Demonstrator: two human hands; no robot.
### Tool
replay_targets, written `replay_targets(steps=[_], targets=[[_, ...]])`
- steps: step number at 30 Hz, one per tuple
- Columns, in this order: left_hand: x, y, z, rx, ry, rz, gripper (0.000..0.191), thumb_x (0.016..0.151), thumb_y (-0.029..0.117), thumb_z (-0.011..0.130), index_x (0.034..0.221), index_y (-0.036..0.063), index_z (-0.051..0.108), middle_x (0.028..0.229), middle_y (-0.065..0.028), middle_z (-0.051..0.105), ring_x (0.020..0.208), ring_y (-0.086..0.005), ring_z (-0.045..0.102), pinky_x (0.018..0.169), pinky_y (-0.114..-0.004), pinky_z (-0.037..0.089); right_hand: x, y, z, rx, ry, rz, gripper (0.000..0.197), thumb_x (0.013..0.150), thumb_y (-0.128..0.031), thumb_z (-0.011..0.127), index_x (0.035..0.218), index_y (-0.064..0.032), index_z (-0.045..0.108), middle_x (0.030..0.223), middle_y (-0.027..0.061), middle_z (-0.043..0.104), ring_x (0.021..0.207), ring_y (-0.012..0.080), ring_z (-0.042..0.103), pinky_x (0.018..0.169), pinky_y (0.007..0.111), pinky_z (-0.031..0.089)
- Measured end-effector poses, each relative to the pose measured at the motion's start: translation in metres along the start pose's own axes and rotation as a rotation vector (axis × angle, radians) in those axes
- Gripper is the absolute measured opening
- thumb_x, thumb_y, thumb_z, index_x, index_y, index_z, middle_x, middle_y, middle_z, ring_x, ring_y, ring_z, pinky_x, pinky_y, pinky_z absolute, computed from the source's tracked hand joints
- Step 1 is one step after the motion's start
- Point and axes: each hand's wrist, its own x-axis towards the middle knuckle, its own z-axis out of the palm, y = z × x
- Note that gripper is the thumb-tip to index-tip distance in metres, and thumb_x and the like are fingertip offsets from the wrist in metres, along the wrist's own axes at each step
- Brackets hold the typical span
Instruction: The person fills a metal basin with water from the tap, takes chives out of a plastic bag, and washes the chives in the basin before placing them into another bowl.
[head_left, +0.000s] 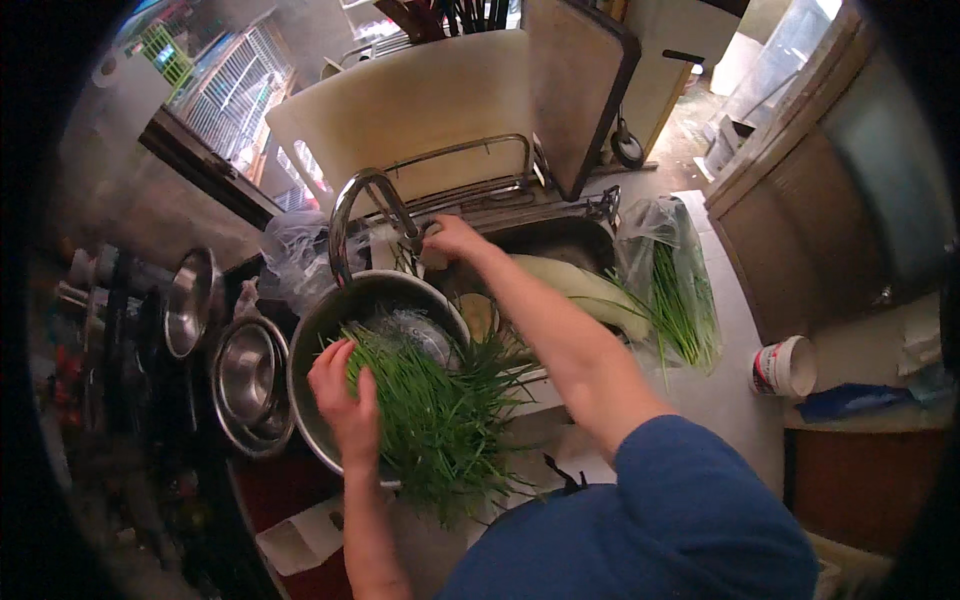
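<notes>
A large metal basin (302, 390) stands at the sink under a chrome gooseneck faucet (340, 225), with splashing water (420, 330) inside. A big bunch of long green leaves, like Chinese chives (442, 412), lies in the basin and hangs over its near right rim. My left hand (345, 382) rests at the left edge of the bunch, fingers apart; whether it grips any stems is unclear. My right hand (450, 238) reaches past the basin beside the faucet's spout, at a pale, cup-like thing (433, 256) partly hidden by the fingers.
Right of the basin, a large pale gourd or radish (574, 281) lies across the sink (562, 236). A plastic bag of green stalks (671, 292) sits on the counter at right, near a white tub (784, 367). Steel bowls (251, 375) stand at left; cutting boards (420, 105) stand behind.
</notes>
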Motion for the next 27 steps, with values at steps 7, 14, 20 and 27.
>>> replay_targets(steps=[7, 14, 20, 27], targets=[[0.083, 0.036, 0.094, 0.019, -0.269, 0.131, 0.021, 0.08, 0.001, 0.054, 0.1, 0.0008, 0.06, 0.094, -0.0155, 0.06, 0.088, -0.0317, 0.06, 0.077, -0.036, 0.048, -0.095, 0.07, -0.112, -0.048, -0.084, -0.296, 0.037, 0.071, -0.025, 0.058, 0.102, -0.0042, 0.064, 0.094, 0.017, 0.064, 0.087, 0.032, 0.062, 0.077, 0.038, 0.049], [0.135, -0.017, 0.247, 0.778, -1.049, 0.258, 0.026, 0.074, 0.017, 0.057, 0.097, 0.018, 0.068, 0.1, -0.0079, 0.065, 0.097, -0.0324, 0.059, 0.079, -0.043, 0.05, -0.198, 0.16, -0.141, 0.216, -0.227, -0.134, 0.039, 0.079, -0.018, 0.059, 0.112, 0.0025, 0.059, 0.094, 0.0139, 0.066, 0.086, 0.0205, 0.063, 0.077, 0.031, 0.049], [0.075, -0.029, 0.319, 0.945, -1.613, 0.389, 0.047, 0.065, 0.041, 0.075, 0.106, 0.0199, 0.067, 0.111, -0.0035, 0.064, 0.106, -0.0261, 0.059, 0.087, -0.042, 0.046, -0.24, 0.18, -0.164, 0.255, -0.296, 0.014, 0.036, 0.086, -0.007, 0.057, 0.119, 0.0047, 0.052, 0.106, 0.0113, 0.063, 0.094, 0.0145, 0.059, 0.083, 0.028, 0.048], [0.022, -0.023, 0.303, 1.028, -1.583, 0.404, 0.067, 0.057, 0.051, 0.08, 0.112, 0.0178, 0.064, 0.112, -0.0005, 0.063, 0.107, -0.0229, 0.057, 0.087, -0.039, 0.046, -0.259, 0.197, -0.179, 0.31, -0.17, 0.067, 0.037, 0.083, -0.009, 0.055, 0.116, 0.0055, 0.053, 0.099, 0.0113, 0.065, 0.086, 0.015, 0.061, 0.078, 0.028, 0.049]])
